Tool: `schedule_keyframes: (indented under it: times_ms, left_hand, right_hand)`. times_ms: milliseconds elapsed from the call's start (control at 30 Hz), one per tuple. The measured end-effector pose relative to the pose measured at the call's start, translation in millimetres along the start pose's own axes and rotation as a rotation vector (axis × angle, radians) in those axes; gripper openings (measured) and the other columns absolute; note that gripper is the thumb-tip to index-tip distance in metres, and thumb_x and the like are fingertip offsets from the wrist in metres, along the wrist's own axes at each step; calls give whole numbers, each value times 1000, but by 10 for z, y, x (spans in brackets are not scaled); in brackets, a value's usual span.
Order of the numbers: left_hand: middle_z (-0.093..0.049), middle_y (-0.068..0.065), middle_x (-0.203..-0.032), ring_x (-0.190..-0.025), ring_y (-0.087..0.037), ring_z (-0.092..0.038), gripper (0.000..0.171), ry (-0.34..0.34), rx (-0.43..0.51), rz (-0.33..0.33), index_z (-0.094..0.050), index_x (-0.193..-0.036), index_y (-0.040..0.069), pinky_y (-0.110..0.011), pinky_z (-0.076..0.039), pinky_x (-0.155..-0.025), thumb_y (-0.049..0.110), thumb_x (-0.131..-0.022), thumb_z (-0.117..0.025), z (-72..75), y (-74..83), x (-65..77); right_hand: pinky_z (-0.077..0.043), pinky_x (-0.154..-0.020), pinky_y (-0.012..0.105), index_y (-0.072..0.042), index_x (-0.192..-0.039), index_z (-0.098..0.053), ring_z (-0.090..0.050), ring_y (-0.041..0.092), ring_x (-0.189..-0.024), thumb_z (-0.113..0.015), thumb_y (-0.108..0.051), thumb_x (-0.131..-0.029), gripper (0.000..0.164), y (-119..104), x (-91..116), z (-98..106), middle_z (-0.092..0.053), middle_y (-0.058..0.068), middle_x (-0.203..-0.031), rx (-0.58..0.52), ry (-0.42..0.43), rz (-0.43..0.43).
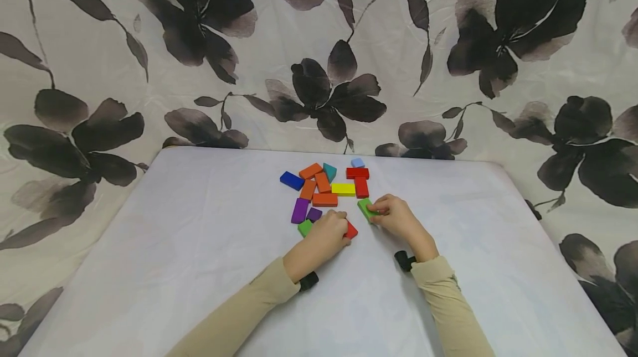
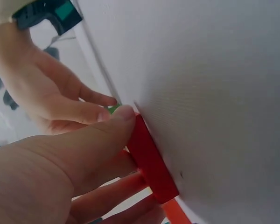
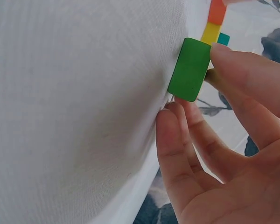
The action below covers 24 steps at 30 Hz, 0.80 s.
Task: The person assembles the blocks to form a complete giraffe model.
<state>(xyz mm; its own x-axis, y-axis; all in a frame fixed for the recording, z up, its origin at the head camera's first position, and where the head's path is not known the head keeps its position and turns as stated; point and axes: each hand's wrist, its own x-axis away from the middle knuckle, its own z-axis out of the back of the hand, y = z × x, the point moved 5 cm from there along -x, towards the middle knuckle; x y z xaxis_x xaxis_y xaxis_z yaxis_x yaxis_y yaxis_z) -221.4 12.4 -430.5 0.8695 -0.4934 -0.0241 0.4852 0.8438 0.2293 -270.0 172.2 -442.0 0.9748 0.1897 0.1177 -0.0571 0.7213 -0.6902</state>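
Observation:
My left hand (image 1: 323, 236) grips a red block (image 1: 351, 231) close to the tabletop, at the near side of a cluster of coloured blocks. In the left wrist view the thumb lies on one end of that red block (image 2: 151, 161), with fingers behind it. To the right, my right hand (image 1: 399, 218) pinches a green block (image 1: 366, 209) between thumb and fingers. The right wrist view shows one face of the green block (image 3: 190, 70) plainly. Partly covered by my left hand, a second green block (image 1: 305, 228) lies beside a small purple block (image 1: 314, 214).
Beyond my hands lie several orange blocks (image 1: 325, 200), a yellow block (image 1: 343, 190), two red blocks (image 1: 361, 187), a blue block (image 1: 292, 180), a teal triangle (image 1: 329, 172), a light blue block (image 1: 358, 163) and a longer purple block (image 1: 299, 210). A floral cloth (image 1: 319, 30) hangs behind the white table (image 1: 199, 268).

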Motion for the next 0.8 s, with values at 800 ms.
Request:
schedule_keyframes:
  times_ms: [800]
  left_hand:
    - [-59, -5, -79, -70, -17, -49, 10, 125, -197, -212, -76, -73, 8, -24, -49, -62, 1, -79, -80, 147, -124, 914]
  right_hand:
    - [-50, -83, 37, -2, -120, -71, -54, 29, -98, -74, -4, -87, 32, -23, 8, -12, -60, 17, -120, 11, -9, -15]
